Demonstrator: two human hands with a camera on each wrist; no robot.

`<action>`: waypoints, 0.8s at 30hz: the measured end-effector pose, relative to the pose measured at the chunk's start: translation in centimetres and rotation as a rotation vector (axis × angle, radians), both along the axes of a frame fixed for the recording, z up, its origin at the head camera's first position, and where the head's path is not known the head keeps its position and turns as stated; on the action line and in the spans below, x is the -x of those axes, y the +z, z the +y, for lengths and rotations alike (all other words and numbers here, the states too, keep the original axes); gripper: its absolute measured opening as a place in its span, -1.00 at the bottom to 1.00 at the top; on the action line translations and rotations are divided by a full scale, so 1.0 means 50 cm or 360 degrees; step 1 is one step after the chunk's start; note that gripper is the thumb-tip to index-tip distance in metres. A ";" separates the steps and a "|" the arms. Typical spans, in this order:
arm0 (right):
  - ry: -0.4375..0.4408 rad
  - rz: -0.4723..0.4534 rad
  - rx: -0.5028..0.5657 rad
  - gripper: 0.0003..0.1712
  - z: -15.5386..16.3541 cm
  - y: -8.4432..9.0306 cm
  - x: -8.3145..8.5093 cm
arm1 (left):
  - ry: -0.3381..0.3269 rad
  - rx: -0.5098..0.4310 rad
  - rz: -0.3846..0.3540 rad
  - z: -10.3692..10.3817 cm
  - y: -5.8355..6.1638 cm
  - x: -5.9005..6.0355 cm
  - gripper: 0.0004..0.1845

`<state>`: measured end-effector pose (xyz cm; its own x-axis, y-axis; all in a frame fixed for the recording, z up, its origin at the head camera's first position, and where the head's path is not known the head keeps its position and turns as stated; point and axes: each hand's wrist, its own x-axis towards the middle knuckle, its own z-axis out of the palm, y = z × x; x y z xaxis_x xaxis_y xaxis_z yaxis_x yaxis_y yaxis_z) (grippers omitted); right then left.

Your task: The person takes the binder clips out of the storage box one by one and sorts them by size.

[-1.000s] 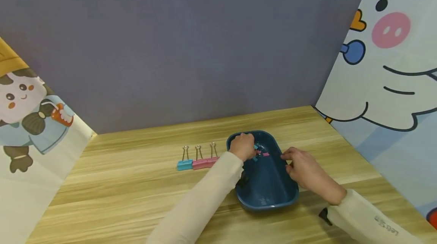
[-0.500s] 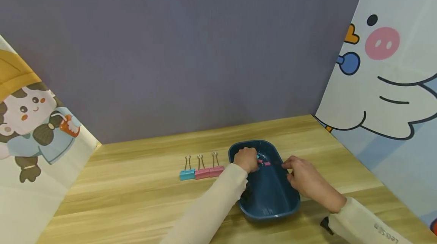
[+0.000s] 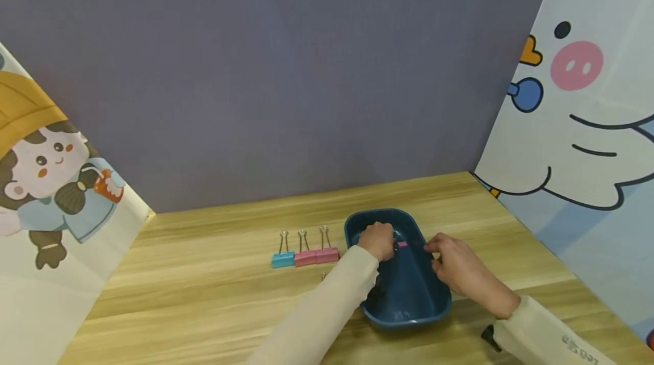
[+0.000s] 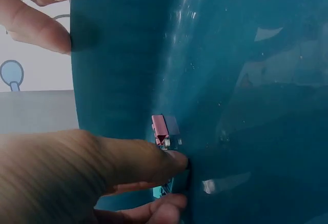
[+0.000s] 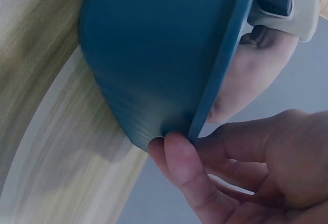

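— Where is my left hand (image 3: 379, 240)?

— Inside the tray (image 3: 409, 302), at its 12 o'clock end. The pink clip (image 3: 402, 244) lies on the floor just at 3 o'clock of your knuckles. In the left wrist view it (image 4: 160, 126) sits right off your fingertip (image 4: 171, 160).

— Have I got anything pinched?

— I cannot tell. Finger and thumb are curled, tips close together, and a sliver of teal (image 4: 166, 188) shows between them. It may be a second clip, but I cannot see whether it is clamped.

— And my right hand (image 3: 457, 271)?

— It pinches the tray rim at 3 o'clock, thumb (image 5: 177, 155) under the lip on the outer wall, the other fingers over the edge. I would hold that hard, since the tray looks slick and light enough to skate on the table (image 3: 204, 297).

— How do I take a clip cleanly?

— My judgement is to go for the coloured body, not the wire loops, and squeeze from both flat sides. Take one clip only, because the two lie close and could come up tangled. Lift straight up before swinging toward 9 o'clock, where the row (image 3: 305, 257) of three lies, loops pointing to 12. Clear the rim high so you don't knock it.
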<state>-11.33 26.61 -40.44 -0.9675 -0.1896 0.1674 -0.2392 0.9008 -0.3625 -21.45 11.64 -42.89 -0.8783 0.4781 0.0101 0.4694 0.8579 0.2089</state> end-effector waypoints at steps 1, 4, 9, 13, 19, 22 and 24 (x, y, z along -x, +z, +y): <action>0.0001 0.0002 0.0002 -0.72 -0.001 0.000 -0.001 | 0.0002 -0.0017 -0.0017 -0.002 0.002 -0.001 -0.84; 0.0010 0.0006 0.0001 -0.73 -0.002 -0.001 -0.001 | -0.0002 -0.0073 -0.0071 -0.007 0.014 0.000 -0.88; 0.0018 0.0006 0.0001 -0.73 0.002 0.001 0.003 | -0.0105 -0.0159 -0.0074 -0.017 0.052 0.003 -0.84; 0.0024 0.0022 0.0008 -0.73 0.002 0.004 0.007 | -0.0172 -0.0291 -0.0021 -0.031 0.094 -0.003 -0.88; 0.0052 0.0001 -0.0016 -0.71 0.000 0.007 0.008 | -0.0215 -0.0520 0.0005 -0.058 0.145 -0.024 -0.86; 0.0035 -0.0033 -0.0018 -0.71 -0.001 0.007 0.006 | -0.0278 -0.0587 0.0061 -0.073 0.157 -0.033 -0.91; 0.0028 -0.0042 -0.0023 -0.71 -0.002 0.009 0.007 | -0.0313 -0.0629 0.0081 -0.085 0.165 -0.037 -0.94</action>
